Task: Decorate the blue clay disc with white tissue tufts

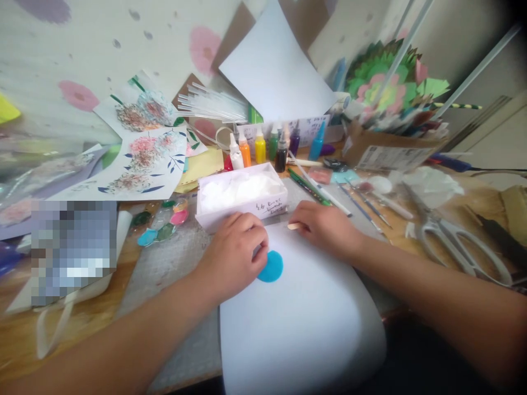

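Over the smooth white paper [304, 318], our left fingers [258, 235] pinch the edge of a round blue disc [273, 266], while our right fingers [302, 215] pinch a slim wooden stick [293, 226]. Beyond the paper, the wooden bench [124, 262] meets a pink-spotted wall [160, 41].

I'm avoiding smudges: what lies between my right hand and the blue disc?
In the head view, bare white paper lies between your right hand and the blue disc.

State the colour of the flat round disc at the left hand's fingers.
The flat round disc is bright turquoise-blue, seen best in the head view.
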`<act>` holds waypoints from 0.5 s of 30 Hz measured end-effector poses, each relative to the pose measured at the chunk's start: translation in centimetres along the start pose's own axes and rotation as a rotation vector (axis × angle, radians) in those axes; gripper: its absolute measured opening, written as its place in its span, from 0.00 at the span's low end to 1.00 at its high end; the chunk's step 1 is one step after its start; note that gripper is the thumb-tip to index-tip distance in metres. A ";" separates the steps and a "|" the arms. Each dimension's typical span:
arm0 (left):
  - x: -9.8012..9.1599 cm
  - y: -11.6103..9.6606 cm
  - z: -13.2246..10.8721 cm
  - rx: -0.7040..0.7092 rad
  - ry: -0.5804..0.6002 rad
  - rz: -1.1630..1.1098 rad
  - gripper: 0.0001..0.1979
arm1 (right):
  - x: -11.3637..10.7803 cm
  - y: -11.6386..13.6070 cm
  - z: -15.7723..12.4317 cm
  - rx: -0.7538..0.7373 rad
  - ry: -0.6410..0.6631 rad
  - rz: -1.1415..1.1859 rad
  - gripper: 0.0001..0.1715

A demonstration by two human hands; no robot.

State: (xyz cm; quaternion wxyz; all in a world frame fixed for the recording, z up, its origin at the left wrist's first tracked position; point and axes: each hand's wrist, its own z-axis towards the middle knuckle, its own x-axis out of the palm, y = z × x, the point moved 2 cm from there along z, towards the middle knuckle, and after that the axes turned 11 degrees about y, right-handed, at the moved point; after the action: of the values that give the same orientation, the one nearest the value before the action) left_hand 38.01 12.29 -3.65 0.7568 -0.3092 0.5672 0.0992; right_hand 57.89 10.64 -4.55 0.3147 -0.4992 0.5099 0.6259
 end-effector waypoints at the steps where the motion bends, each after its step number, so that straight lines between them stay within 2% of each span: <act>1: 0.0 0.0 0.0 -0.002 -0.002 -0.006 0.06 | -0.1 0.2 -0.1 -0.001 -0.005 0.006 0.09; 8: 0.4 0.4 -0.1 0.051 -0.009 -0.028 0.07 | -0.3 2.4 -0.6 -0.070 0.053 0.138 0.09; 12: 0.5 0.6 -0.2 0.106 0.004 -0.001 0.10 | 0.2 3.1 -0.9 -0.016 0.104 0.262 0.12; 15: 0.4 0.6 -0.4 0.097 0.008 -0.006 0.12 | 0.5 3.3 -1.0 0.019 0.112 0.285 0.14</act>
State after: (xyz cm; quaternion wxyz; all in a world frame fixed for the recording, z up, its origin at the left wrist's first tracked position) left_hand 37.54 12.43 -4.29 0.7688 -0.2743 0.5736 0.0683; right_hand 55.08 8.67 -3.99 0.1986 -0.4530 0.5981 0.6306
